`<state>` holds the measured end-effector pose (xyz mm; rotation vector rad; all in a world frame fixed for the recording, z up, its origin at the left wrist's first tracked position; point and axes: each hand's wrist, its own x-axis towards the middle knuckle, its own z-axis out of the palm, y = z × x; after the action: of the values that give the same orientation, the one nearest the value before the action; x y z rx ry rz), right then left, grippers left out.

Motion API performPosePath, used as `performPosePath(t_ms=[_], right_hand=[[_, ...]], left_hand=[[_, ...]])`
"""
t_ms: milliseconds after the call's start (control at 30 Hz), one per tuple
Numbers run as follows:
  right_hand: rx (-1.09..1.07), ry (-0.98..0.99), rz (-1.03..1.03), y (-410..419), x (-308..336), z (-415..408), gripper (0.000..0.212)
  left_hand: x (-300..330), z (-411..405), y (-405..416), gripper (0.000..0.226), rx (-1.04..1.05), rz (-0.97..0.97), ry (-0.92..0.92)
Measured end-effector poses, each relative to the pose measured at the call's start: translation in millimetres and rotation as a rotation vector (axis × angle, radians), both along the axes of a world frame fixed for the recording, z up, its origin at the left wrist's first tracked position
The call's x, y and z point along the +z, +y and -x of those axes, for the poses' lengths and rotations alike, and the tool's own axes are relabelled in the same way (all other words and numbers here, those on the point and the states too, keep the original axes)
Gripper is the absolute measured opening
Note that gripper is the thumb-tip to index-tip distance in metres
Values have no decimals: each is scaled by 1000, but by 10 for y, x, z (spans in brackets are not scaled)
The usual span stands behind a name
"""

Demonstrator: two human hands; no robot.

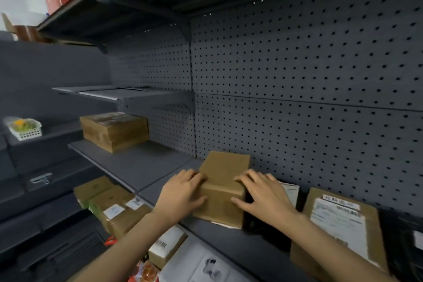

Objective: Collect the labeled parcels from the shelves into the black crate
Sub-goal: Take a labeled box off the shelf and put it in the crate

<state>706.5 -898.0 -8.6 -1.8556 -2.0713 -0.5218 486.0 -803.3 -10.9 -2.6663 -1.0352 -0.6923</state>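
Note:
A small brown cardboard parcel point(223, 190) sits on the dark grey shelf point(146, 167) in front of the pegboard. My left hand point(180, 194) presses against its left side and my right hand point(263, 194) against its right side, fingers curled over the top edges. To the right lies a larger brown parcel with a white label point(341, 220). Behind my right hand a white-labelled packet point(290, 192) shows partly. Another brown parcel point(114, 130) stands further left on the shelf. The black crate is not in view.
On the lower shelf lie several labelled brown parcels point(109, 206) and a white-topped box point(164, 247). A white basket point(25, 128) sits at far left. A narrow shelf point(114, 94) hangs above, and the grey pegboard point(297, 75) backs everything.

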Motion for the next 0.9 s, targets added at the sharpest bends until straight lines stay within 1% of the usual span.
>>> performPosePath(t_ms=[167, 267, 367, 500, 600, 667, 767, 833, 900], right_hand=[[-97, 36, -8, 329, -50, 43, 57], [-176, 39, -77, 492, -124, 157, 57], [-263, 62, -132, 607, -190, 373, 53], [-391, 113, -95, 664, -227, 633, 55], [-482, 141, -100, 618, -236, 798, 57], [-568, 196, -96, 584, -261, 892, 61], [-688, 323, -48, 596, -345, 1017, 73], [-692, 448, -27, 645, -382, 1108, 80], [-676, 550, -67, 684, -363, 1201, 78]], left_hand=[[-37, -98, 648, 55, -128, 6, -25], [-80, -73, 1011, 60, -232, -5, -44], [-133, 15, 1331, 59, -336, -8, -57], [-167, 92, 1559, 56, -459, 10, -84], [-163, 123, 1624, 59, -513, 75, -67], [-168, 153, 1679, 62, -519, 128, -80], [-200, 232, 1763, 68, -511, 288, -159], [-236, 270, 1782, 70, -533, 344, -187], [-276, 287, 1785, 71, -549, 346, -202]])
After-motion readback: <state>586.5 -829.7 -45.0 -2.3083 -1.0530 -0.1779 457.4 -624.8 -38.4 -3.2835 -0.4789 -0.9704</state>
